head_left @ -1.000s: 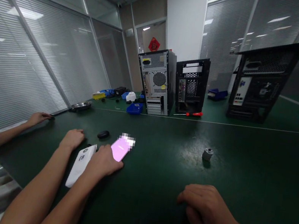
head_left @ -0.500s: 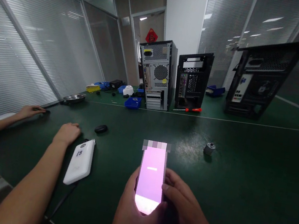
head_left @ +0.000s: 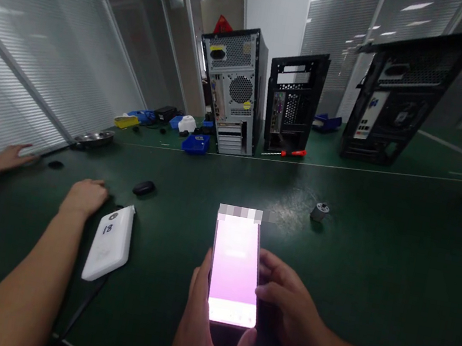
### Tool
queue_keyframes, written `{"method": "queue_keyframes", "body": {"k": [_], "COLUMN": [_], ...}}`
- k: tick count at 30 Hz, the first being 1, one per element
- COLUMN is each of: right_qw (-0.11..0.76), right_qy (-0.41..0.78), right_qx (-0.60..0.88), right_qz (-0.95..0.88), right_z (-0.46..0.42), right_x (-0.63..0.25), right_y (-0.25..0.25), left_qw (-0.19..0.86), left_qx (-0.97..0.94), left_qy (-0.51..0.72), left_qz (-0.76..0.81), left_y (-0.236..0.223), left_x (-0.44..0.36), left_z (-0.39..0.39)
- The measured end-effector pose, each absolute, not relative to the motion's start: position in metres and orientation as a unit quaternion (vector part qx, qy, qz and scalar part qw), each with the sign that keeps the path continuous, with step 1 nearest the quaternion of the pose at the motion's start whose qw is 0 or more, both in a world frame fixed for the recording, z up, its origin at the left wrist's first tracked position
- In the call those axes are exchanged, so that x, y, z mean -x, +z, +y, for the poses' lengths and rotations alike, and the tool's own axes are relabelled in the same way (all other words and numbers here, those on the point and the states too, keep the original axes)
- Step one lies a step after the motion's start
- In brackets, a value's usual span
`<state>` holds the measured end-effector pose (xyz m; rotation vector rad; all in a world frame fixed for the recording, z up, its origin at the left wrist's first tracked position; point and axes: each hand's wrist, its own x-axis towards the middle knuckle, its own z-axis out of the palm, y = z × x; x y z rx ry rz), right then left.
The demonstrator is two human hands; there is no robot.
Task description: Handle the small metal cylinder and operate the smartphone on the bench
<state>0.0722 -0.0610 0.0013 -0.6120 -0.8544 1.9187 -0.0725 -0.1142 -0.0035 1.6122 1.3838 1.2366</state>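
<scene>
I hold a phone (head_left: 236,269) with a lit pink screen upright over the green table (head_left: 375,270). My left hand (head_left: 201,341) cups its lower end from below, thumb on the left edge. My right hand (head_left: 287,308) wraps its fingers round the right edge. A white power bank (head_left: 109,242) marked with a number lies flat to the left, a cable running from its near end.
A co-worker's hand (head_left: 83,198) rests by the power bank, and another hand (head_left: 14,156) lies further left. A black oval object (head_left: 144,187) and a small metal cylinder (head_left: 319,211) lie mid-table. Three computer cases (head_left: 230,86), a red-handled screwdriver (head_left: 292,153), blue bins (head_left: 195,144) and a metal dish (head_left: 94,139) stand at the back.
My left hand lifted the phone from beside the power bank and brought it to the centre. My right hand left the table and closed on its right edge.
</scene>
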Motion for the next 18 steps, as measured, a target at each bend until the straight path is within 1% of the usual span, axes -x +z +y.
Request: {"method": "queue_keyframes", "body": {"k": [5,10,13,18], "right_qw": [0.424,0.415,0.413,0.434], "right_qy": [0.764,0.751,0.757,0.788], "right_qx": [0.255,0.261,0.259,0.227], "right_qz": [-0.413,-0.443,-0.436,-0.373], "right_z": [-0.059,-0.06,-0.059,-0.057], "right_x": [-0.075,-0.075,-0.075,-0.077], "right_y": [0.003,0.006,0.003,-0.007], "left_qw": [0.324,0.311,0.299,0.301], "left_qx": [-0.611,-0.617,-0.621,-0.617], "left_qy": [0.476,0.471,0.468,0.47], "left_qz": [0.543,0.548,0.554,0.554], "left_y": [-0.005,-0.004,-0.002,-0.001], "left_x": [0.072,0.071,0.07,0.07], "left_z": [-0.116,-0.115,-0.115,-0.116]}}
